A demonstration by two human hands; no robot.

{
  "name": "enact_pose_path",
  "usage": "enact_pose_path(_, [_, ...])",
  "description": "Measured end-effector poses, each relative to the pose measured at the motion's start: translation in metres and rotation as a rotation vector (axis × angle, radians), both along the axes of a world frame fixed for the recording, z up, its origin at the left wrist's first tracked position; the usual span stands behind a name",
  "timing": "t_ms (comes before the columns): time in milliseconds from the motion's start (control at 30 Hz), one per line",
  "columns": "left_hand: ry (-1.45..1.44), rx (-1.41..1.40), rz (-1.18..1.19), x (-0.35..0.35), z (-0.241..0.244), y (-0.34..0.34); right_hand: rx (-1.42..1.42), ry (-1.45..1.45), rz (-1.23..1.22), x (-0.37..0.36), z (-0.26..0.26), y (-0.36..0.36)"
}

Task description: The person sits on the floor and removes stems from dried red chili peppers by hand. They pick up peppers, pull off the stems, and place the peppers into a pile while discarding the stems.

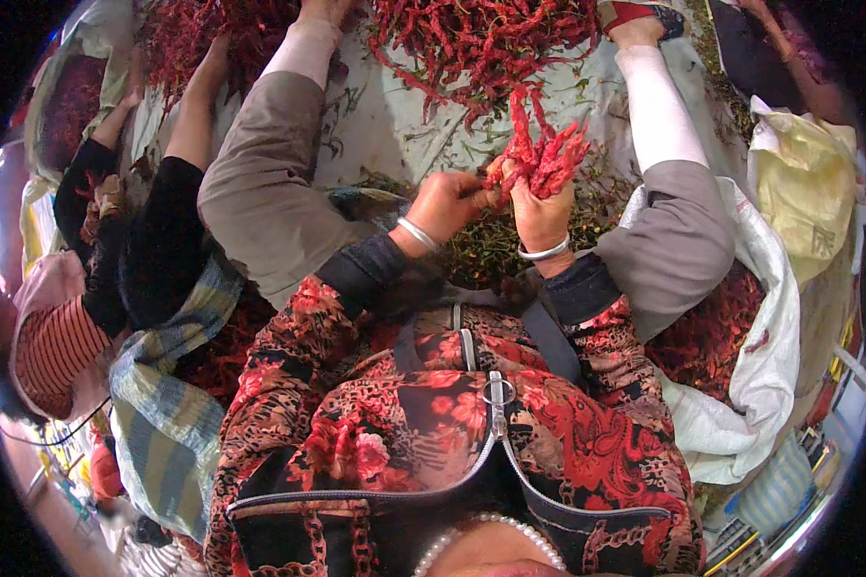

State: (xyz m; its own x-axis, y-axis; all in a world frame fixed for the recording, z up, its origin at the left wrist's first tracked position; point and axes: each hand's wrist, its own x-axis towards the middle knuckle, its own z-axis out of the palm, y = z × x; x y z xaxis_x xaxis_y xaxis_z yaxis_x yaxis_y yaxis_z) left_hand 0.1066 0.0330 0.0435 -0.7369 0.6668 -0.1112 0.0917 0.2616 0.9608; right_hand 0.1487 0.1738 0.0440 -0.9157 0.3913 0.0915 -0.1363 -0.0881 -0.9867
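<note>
My right hand (543,209) is closed around a bunch of dried red chili peppers (545,159), whose tips fan upward and to the right. Beside it on the left, my left hand (447,204) pinches at the bunch's lower left side; its fingertips are partly hidden, so what exactly they grip is unclear. Each wrist wears a pale metal bangle. Beyond the hands, a heap of dried red chilies (476,43) lies on a pale sheet (382,130). Below the hands, between my legs, is a pile of green-brown stems (491,249).
A white woven sack (776,360) with red chilies stands open at the right, near a yellowish sack (801,195). At the left is a blue-and-beige striped sack (159,425). A co-worker (65,324) sits at the far left beside more chilies; another person's dark-clothed limb (758,58) shows at upper right.
</note>
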Motion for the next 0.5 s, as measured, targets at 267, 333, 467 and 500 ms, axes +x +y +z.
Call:
enact_pose_path(267, [0.308, 0.259, -0.769, 0.006, 0.019, -0.025, -0.77, -0.595, 0.109, -0.002, -0.016, 0.006])
enact_pose_path(333, [0.266, 0.188, -0.975, 0.017, 0.028, -0.025, -0.869, -0.454, 0.085, -0.01, -0.034, 0.032])
enact_pose_path(467, [0.438, -0.21, -0.219, -0.075, -0.018, -0.041, -0.74, -0.357, 0.092, -0.008, -0.005, 0.036])
enact_pose_path(500, [0.553, -0.483, -0.087, -0.114, -0.019, -0.044, -0.696, -0.376, 0.125, -0.008, -0.004, 0.033])
